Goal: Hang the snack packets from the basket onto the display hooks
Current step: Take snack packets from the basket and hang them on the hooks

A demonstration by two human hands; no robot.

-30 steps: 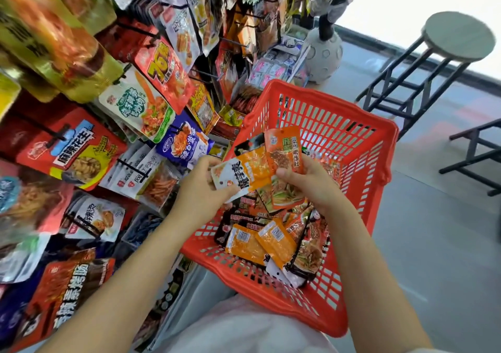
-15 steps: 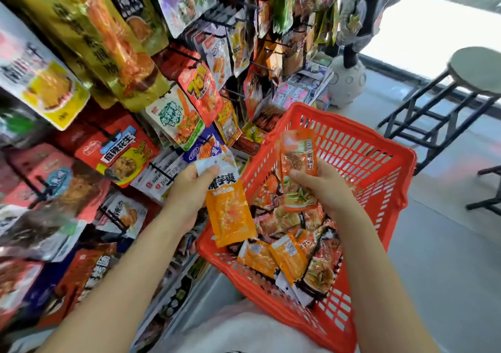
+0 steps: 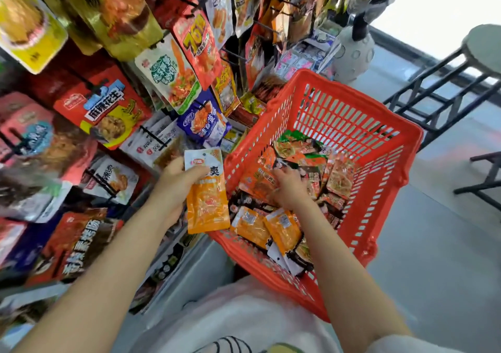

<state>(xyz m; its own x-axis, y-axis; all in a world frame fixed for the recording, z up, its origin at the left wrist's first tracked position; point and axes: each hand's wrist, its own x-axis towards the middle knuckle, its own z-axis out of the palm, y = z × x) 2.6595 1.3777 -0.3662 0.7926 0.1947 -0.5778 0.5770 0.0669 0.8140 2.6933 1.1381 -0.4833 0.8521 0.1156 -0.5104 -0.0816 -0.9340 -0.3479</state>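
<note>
Head: glossy flat packet (image 3: 207,190) (orange)

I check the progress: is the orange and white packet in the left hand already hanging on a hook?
No, the left hand holds the orange and white packet beside the red basket.

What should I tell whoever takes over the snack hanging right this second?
Left hand grips one orange-and-white snack packet by its white top, beside the display rack, not yet on a hook.
Right hand reaches down among the loose packets in the red plastic basket; whether it grips one is unclear.
Done: the rack's black wire hooks already carry many packets.
Left: hang the held packet, then empty the basket, which holds plenty more.
</note>
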